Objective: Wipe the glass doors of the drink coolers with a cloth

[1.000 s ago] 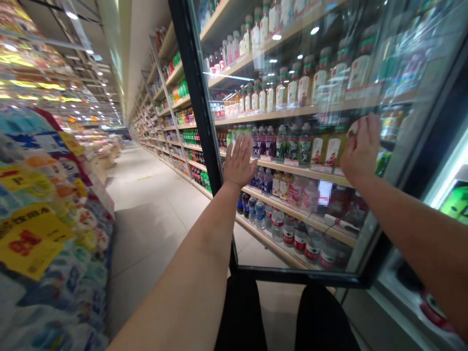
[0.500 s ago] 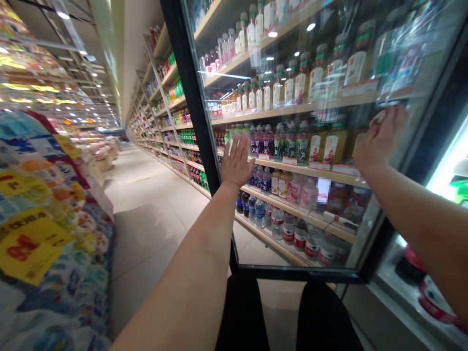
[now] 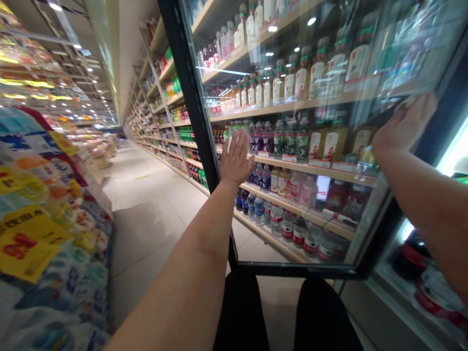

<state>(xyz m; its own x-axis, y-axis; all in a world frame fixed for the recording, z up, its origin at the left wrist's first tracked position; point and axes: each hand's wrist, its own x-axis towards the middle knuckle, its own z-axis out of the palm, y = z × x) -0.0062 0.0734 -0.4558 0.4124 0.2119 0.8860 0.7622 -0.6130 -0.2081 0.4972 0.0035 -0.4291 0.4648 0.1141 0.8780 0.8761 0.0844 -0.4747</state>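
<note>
Glass cooler door [image 3: 190, 97], long axis vertical, holds upright bottles [image 3: 300, 83] on shelves [image 3: 292, 109]; left hand [image 3: 236, 158] and right hand [image 3: 404, 124] rest open against the glass, gripping nothing.

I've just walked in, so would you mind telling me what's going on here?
In a supermarket aisle, a person has both bare hands raised to the black-framed glass door of a drinks cabinet. The left hand is open with its fingers spread, close to the door's frame, and the right hand is open further along the glass. Neither hand appears to hold anything. Behind the glass, bottled drinks stand in rows on the shelves.
</note>
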